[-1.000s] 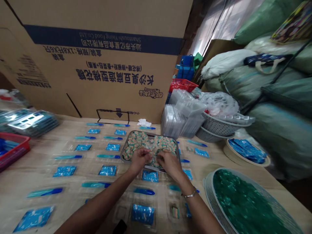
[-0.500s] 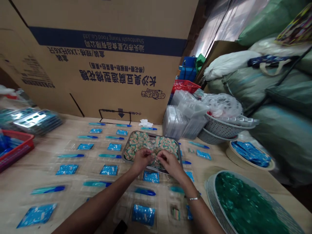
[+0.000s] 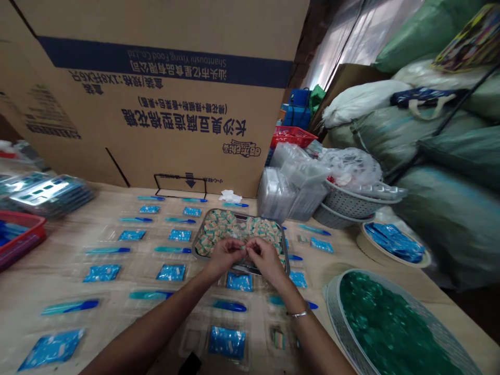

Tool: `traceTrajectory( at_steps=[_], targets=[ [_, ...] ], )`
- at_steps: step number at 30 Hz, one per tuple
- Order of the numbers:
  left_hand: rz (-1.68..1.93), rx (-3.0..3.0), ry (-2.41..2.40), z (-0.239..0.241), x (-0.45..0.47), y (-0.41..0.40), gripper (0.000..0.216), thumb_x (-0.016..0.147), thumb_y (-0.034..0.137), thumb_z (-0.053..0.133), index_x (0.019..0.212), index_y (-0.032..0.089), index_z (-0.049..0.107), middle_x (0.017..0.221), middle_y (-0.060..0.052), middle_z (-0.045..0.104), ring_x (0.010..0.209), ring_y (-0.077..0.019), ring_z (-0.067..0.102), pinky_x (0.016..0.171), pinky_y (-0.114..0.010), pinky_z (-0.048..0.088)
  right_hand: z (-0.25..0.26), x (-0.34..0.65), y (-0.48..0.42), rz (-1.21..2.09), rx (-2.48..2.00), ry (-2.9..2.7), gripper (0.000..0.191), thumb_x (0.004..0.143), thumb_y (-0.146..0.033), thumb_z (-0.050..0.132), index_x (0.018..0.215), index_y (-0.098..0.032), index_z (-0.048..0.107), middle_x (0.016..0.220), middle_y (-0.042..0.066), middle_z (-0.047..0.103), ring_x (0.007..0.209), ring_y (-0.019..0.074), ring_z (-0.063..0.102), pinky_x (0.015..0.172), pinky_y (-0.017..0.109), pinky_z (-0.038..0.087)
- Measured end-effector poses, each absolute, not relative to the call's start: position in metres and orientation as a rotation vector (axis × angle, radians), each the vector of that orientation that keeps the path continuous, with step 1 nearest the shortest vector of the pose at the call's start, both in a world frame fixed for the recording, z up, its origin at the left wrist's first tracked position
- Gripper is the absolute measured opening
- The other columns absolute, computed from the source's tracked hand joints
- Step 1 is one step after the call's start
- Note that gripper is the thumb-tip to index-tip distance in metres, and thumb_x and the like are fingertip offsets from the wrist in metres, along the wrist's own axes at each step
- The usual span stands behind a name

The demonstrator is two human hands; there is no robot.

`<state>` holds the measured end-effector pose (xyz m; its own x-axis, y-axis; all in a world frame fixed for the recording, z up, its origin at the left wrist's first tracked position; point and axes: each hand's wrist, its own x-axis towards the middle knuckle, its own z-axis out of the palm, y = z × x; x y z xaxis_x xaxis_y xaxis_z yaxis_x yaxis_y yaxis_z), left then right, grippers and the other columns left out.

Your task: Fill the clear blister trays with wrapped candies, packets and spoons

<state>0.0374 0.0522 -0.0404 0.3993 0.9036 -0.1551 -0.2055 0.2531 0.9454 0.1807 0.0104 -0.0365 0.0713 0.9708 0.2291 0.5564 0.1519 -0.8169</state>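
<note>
Green-edged candies (image 3: 214,229) lie in a metal tray (image 3: 198,255) beneath the left hand (image 3: 226,253) and right hand (image 3: 263,255), both pinched closed, any hold unclear. A near pack (image 3: 278,354) already holds one; most others show none, seemingly unfinished.

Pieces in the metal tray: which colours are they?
The pieces look pale peach and green; the head view shows them.

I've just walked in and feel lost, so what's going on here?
A person's left hand and right hand are close together over a metal tray of small striped pieces; whether they pinch one is too small to tell. Around the tray, blue packets and blue pen-shaped items lie in rows with clear plastic packs. A basket of shiny green things stands to the right.
</note>
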Motion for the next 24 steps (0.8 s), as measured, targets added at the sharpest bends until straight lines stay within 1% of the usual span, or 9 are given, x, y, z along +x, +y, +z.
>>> traceTrajectory(
  at_steps=[2, 5, 9, 11, 16, 21, 22, 24],
  targets=[
    [0.899, 1.027, 0.853, -0.042, 0.039, 0.052, 0.028, 0.041, 0.023, 0.081, 0.062, 0.014, 0.066, 0.058, 0.001, 0.065, 0.052, -0.0102, 0.057, 0.052, -0.021, 0.044, -0.035, 0.190, 0.010, 0.581, -1.584, -1.603, 0.013, 0.079, -0.023, 0.047, 0.079, -0.018, 0.059, 0.069, 0.000, 0.062, 0.063, 0.0150, 0.057, 0.059, 0.024, 0.043],
    [0.905, 1.014, 0.877, -0.046, 0.041, 0.053, 0.026, 0.041, 0.021, 0.079, 0.061, 0.014, 0.064, 0.054, 0.002, 0.063, 0.049, -0.0108, 0.056, 0.051, -0.022, 0.045, -0.031, 0.206, 0.005, 0.498, -1.708, -1.646, 0.016, 0.079, -0.017, 0.046, 0.078, -0.018, 0.061, 0.073, 0.002, 0.062, 0.068, 0.0168, 0.057, 0.064, 0.026, 0.042],
    [0.906, 1.020, 0.888, -0.048, 0.043, 0.054, 0.024, 0.042, 0.018, 0.077, 0.062, 0.014, 0.064, 0.055, 0.002, 0.063, 0.050, -0.0113, 0.057, 0.053, -0.023, 0.046, -0.026, 0.208, -0.003, 0.492, -1.787, -1.825, 0.014, 0.072, -0.010, 0.054, 0.073, -0.019, 0.064, 0.079, 0.004, 0.061, 0.071, 0.0163, 0.056, 0.066, 0.025, 0.039],
    [0.907, 1.026, 0.888, -0.048, 0.043, 0.054, 0.023, 0.043, 0.017, 0.075, 0.062, 0.015, 0.064, 0.055, 0.003, 0.062, 0.052, -0.0114, 0.058, 0.054, -0.023, 0.047, -0.024, 0.203, -0.006, 0.494, -1.806, -1.900, 0.013, 0.071, -0.009, 0.055, 0.072, -0.019, 0.064, 0.082, 0.004, 0.060, 0.071, 0.0153, 0.056, 0.065, 0.024, 0.038],
    [0.904, 1.041, 0.886, -0.047, 0.042, 0.055, 0.021, 0.043, 0.017, 0.074, 0.062, 0.015, 0.064, 0.056, 0.002, 0.062, 0.052, -0.0108, 0.056, 0.054, -0.022, 0.046, -0.019, 0.199, -0.008, 0.426, -1.767, -1.972, 0.014, 0.077, -0.009, 0.051, 0.076, -0.019, 0.060, 0.084, 0.003, 0.058, 0.080, 0.0157, 0.056, 0.073, 0.024, 0.039],
    [0.904, 1.054, 0.880, -0.045, 0.041, 0.054, 0.021, 0.045, 0.016, 0.073, 0.063, 0.014, 0.065, 0.057, 0.003, 0.062, 0.053, -0.0095, 0.055, 0.053, -0.020, 0.043, -0.023, 0.205, -0.007, 0.325, -1.780, -1.863, 0.016, 0.086, -0.014, 0.042, 0.087, -0.019, 0.057, 0.078, 0.003, 0.060, 0.072, 0.0170, 0.057, 0.068, 0.027, 0.041],
    [0.902, 1.057, 0.877, -0.044, 0.041, 0.053, 0.020, 0.045, 0.017, 0.073, 0.063, 0.014, 0.065, 0.058, 0.002, 0.062, 0.053, -0.0097, 0.055, 0.053, -0.020, 0.044, -0.024, 0.205, -0.006, 0.316, -1.785, -1.852, 0.016, 0.086, -0.015, 0.042, 0.087, -0.019, 0.057, 0.082, 0.004, 0.061, 0.074, 0.0173, 0.057, 0.069, 0.027, 0.042],
    [0.893, 1.063, 0.869, -0.042, 0.040, 0.052, 0.020, 0.045, 0.017, 0.074, 0.063, 0.014, 0.065, 0.058, 0.002, 0.063, 0.054, -0.0105, 0.056, 0.054, -0.021, 0.045, -0.025, 0.203, -0.006, 0.307, -1.723, -1.854, 0.015, 0.086, -0.016, 0.043, 0.085, -0.020, 0.058, 0.096, 0.006, 0.061, 0.085, 0.0182, 0.058, 0.074, 0.028, 0.043]
  ],
)
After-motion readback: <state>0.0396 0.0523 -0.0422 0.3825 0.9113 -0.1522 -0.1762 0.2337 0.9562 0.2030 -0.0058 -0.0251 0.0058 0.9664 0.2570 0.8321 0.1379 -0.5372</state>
